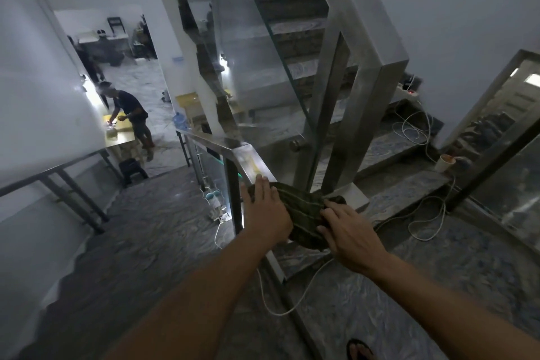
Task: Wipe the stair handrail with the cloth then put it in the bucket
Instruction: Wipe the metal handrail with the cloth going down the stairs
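Note:
A dark green striped cloth (304, 212) lies draped over the steel stair handrail (248, 156), near the rail's corner above the glass panel. My left hand (267, 210) presses flat on the cloth's left side, fingers spread toward the rail. My right hand (349, 232) grips the cloth's right end, fingers curled into the fabric. No bucket shows in this view.
A second steel handrail (377, 76) and glass panel climb the upper stairs ahead. White cables (420, 213) trail over the marble landing near a paper cup (445, 162). A person (133, 114) bends over a table downstairs. A wall rail (52, 172) runs along the left.

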`<action>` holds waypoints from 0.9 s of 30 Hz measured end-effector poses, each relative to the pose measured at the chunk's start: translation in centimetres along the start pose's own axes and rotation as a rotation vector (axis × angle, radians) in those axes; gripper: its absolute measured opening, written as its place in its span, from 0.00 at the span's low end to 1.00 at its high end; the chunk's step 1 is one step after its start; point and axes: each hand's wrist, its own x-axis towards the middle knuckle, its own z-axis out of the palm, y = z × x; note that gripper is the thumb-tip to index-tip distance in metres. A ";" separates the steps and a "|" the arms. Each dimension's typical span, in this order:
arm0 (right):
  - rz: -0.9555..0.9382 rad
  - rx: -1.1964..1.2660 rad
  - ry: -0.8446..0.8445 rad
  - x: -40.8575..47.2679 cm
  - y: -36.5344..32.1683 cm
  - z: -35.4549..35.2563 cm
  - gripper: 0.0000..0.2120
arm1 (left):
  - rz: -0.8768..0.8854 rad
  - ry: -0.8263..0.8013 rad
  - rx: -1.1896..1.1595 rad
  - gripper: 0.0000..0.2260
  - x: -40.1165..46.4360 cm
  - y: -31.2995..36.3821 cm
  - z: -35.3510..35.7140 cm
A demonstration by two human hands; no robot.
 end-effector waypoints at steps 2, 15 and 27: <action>0.003 -0.063 0.008 0.0 -1.9 0.5 0.26 | -0.014 -0.035 -0.004 0.30 1.4 -1.6 -0.2; 0.103 0.057 -0.089 5.4 -9.2 2.3 0.29 | 0.097 -0.141 -0.095 0.24 7.8 -7.2 -1.9; 0.163 0.140 -0.109 9.6 -10.4 2.9 0.31 | 0.131 -0.024 -0.191 0.27 13.2 -9.7 -0.2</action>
